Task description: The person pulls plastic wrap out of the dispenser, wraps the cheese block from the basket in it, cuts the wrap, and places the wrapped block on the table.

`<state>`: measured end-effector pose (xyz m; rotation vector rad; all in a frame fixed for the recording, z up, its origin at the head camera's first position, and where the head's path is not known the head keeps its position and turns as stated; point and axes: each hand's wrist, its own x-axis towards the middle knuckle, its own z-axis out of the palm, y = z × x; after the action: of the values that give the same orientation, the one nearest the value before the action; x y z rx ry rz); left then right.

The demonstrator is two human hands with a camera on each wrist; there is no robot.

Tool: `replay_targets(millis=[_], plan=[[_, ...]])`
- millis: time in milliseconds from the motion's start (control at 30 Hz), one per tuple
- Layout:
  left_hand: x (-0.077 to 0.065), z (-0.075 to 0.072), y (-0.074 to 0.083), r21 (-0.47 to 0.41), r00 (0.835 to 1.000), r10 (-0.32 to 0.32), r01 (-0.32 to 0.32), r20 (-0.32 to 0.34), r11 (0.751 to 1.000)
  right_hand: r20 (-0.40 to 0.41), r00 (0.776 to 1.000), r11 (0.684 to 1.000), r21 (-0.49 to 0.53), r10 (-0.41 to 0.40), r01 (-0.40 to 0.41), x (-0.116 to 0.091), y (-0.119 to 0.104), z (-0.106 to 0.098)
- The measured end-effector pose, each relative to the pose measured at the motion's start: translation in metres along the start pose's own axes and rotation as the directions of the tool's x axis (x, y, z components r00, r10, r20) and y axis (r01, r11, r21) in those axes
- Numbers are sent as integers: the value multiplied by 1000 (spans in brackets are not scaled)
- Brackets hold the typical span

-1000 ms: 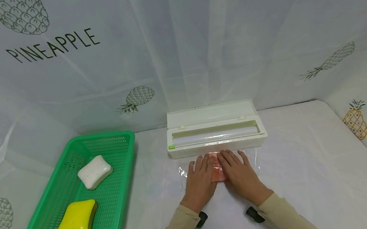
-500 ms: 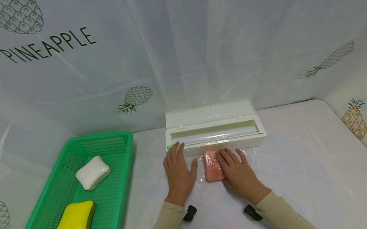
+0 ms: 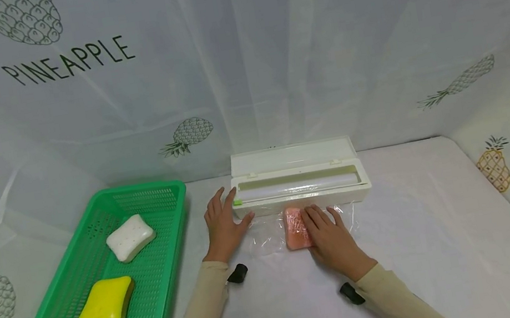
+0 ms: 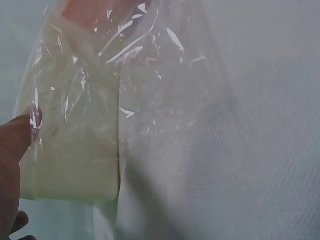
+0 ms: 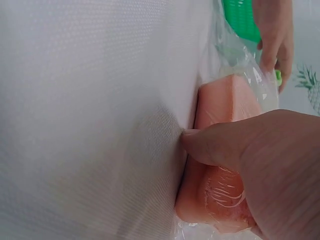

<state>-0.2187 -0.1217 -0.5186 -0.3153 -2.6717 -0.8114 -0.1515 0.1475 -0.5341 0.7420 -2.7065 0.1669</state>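
A salmon-pink block [image 3: 295, 231] under clear cling film [image 3: 268, 235] lies in front of a white cling film dispenser [image 3: 302, 201]. My right hand [image 3: 332, 241] holds the block's right part. In the right wrist view, the thumb [image 5: 212, 142] lies across it, its tip at the lower edge; the other fingers are hidden there. My left hand [image 3: 223, 229] is at the dispenser's left end, by the green slider [image 3: 237, 203], fingers and thumb spread about the corner. In the left wrist view its thumb [image 4: 20, 132] touches the film's edge; the other fingers are mostly cut off.
The dispenser's lid [image 3: 292, 156] stands raised at the back, with the film roll [image 3: 299, 187] showing inside. To the left is a green basket [image 3: 165, 286] holding a white sponge-like block [image 3: 130, 238] and a yellow one [image 3: 105, 303]. A pineapple-print curtain [image 3: 268, 55] hangs behind.
My left hand has left the pink block and moved leftward to the dispenser's left end, uncovering the block and the film beside it. My right hand has stayed on the block.
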Motion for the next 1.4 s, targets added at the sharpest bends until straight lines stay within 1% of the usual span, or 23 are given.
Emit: replay_targets(millis=[100,200,367,433,467,533,633,700,767,800,900,1000,1100,1267,1400], plan=[[3,3,-5,-4,1000,22,-22,1,1000,-13,1000,1000,11,-4,4,0,0,1],[5,6,-11,10,1000,28,-28,2,1000,-11,1000,1000,14,-6,6,0,0,1],[4,12,-19,7,1000,24,-24,1,1000,56,998,1000,19,16,-17,2,-2,-8],[3,13,-21,-1,1000,20,-20,3,1000,60,998,999,31,31,-33,5,-4,-15],[3,14,-21,-5,1000,16,-16,5,1000,47,998,998,44,36,-38,7,-5,-18],[2,14,-21,-10,1000,7,-7,8,1000,-4,999,996,76,41,-41,14,-10,-25],[2,14,-21,-15,1000,-2,2,2,1000,-112,994,991,132,17,-3,29,-21,-31],[1,14,-20,-11,1000,-5,5,-5,1000,-152,988,989,146,-3,26,41,-31,-32],[0,14,-20,1,1000,-4,4,-11,1000,-162,987,987,157,-16,42,55,-40,-30],[0,15,-21,9,1000,-1,1,-14,1000,-149,989,986,161,-17,41,62,-44,-28],[-2,17,-22,33,1000,7,-6,-15,999,-118,993,984,177,3,18,84,-54,-19],[-3,18,-25,54,1000,19,-18,-16,998,-105,994,984,177,23,-4,105,-61,-8],[-4,19,-25,68,1000,18,-17,-18,998,-102,994,984,175,31,-13,122,-64,3],[-5,18,-22,70,1000,-25,26,-4,997,-105,993,984,178,45,-26,139,-67,18],[-4,17,-21,71,999,-43,43,5,997,-138,988,978,202,72,-43,147,-70,23]])
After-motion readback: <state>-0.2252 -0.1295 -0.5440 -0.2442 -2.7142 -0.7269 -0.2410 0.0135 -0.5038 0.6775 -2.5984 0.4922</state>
